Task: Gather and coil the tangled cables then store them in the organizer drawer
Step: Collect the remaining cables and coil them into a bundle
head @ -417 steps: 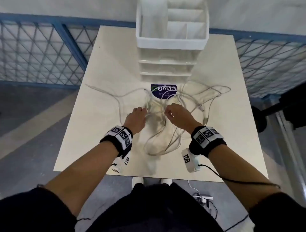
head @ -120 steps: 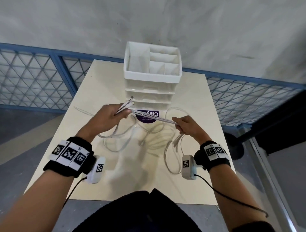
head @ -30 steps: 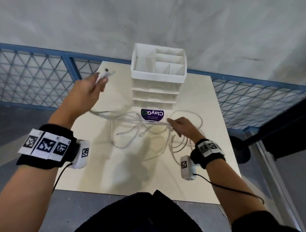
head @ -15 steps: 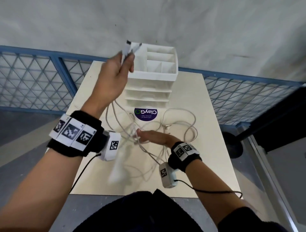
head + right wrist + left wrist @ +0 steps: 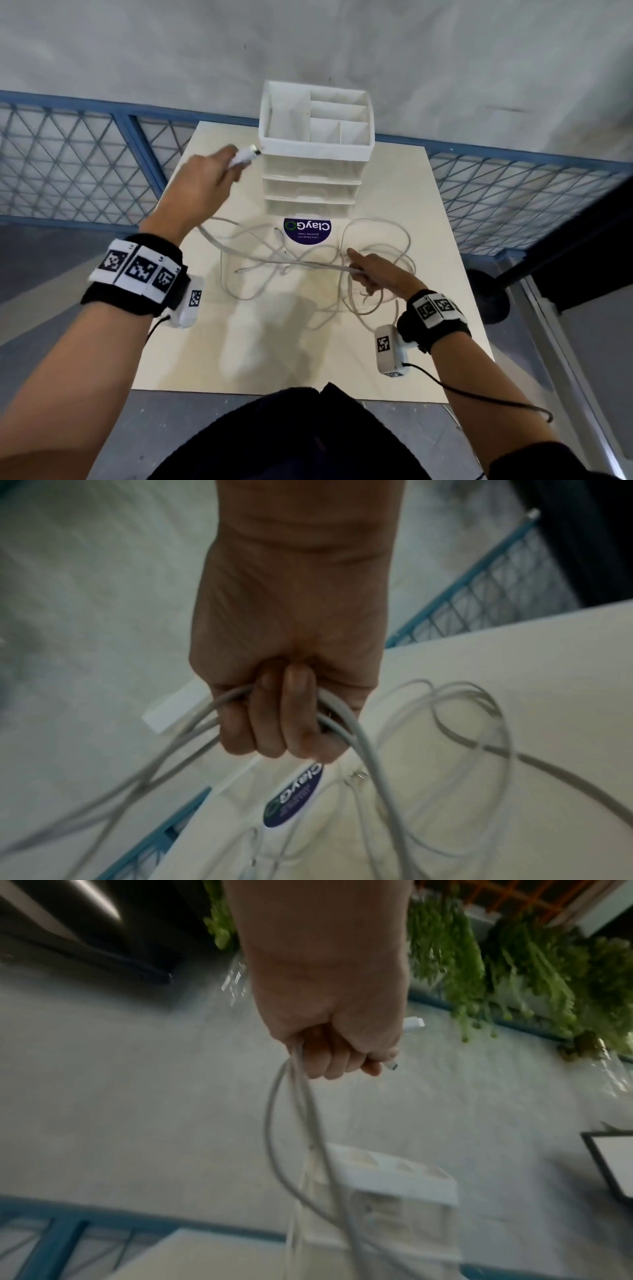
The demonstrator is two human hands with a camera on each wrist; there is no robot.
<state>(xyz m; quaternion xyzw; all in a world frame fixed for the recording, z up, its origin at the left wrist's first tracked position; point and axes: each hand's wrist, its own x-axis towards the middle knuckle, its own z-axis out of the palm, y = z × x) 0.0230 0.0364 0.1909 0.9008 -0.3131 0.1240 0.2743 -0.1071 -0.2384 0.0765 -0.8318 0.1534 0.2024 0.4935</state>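
White cables [image 5: 274,263] in both fists.

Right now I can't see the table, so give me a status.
Left hand grips cable ends, raised. Right hand grips cables low over table. Tangle uncoiled. Organizer drawers closed.

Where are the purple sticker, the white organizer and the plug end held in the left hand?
purple sticker [image 5: 307,231]: head view, middle of the round label.
white organizer [image 5: 310,191]: head view, front of a lower drawer.
plug end [image 5: 244,157]: head view, white connector body past the left hand [image 5: 200,190], back of hand.
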